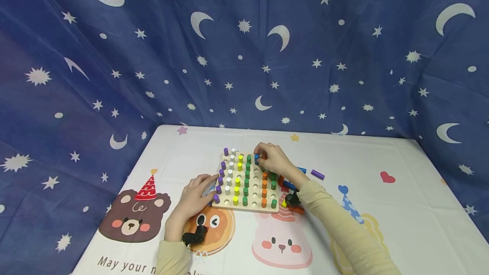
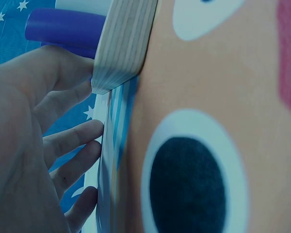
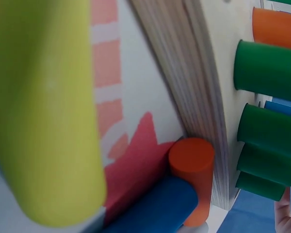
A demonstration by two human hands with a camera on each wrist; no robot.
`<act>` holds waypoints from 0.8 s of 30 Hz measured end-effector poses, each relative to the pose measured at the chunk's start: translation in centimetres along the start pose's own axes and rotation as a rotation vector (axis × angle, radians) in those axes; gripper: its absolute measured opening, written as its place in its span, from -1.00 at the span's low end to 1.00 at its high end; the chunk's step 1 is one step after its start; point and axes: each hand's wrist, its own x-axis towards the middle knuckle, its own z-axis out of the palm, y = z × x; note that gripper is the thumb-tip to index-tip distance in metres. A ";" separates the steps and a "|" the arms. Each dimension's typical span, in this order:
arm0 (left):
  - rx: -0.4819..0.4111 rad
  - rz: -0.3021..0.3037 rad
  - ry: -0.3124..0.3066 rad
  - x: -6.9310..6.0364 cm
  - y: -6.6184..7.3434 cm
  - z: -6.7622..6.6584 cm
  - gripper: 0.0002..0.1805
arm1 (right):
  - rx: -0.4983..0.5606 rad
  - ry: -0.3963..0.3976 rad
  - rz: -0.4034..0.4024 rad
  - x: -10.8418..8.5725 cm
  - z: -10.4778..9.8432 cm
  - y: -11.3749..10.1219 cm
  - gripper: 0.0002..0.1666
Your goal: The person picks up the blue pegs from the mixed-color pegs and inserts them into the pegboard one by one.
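A yellow peg (image 3: 48, 116) looms closest in the right wrist view, well left of the fingers (image 3: 282, 218); green pegs (image 3: 269, 128) standing in the board (image 3: 184, 63) come just above them. In the left wrist view, the left hand (image 2: 24, 136) has its thumb at the board's edge, just below a purple peg (image 2: 63, 24), its lower fingers apart. In the head view, the right hand (image 1: 276, 160) pinches an upright blue peg (image 1: 257, 159) at its fingertips, by the board's far side; a loose purple peg (image 1: 318, 175) lies right of those fingers.
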 end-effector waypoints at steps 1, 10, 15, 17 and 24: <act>-0.003 0.001 -0.001 0.0 0.0 0.0 -0.42 | -0.002 0.002 -0.002 0.0 0.0 0.0 -0.78; 0.001 0.010 0.004 -0.1 -0.1 0.0 -0.43 | -0.014 0.010 -0.023 -0.1 0.0 0.0 -0.78; 0.003 0.010 0.005 -0.1 0.0 0.0 -0.43 | -0.022 0.011 -0.024 -0.1 0.0 0.1 -0.77; 0.001 0.009 0.005 -0.1 0.0 0.0 -0.43 | -0.022 0.012 -0.022 -0.1 0.0 0.1 -0.77; -0.009 0.006 0.004 -0.1 0.0 0.0 -0.43 | -0.017 0.007 -0.015 -0.1 -0.1 0.1 -0.76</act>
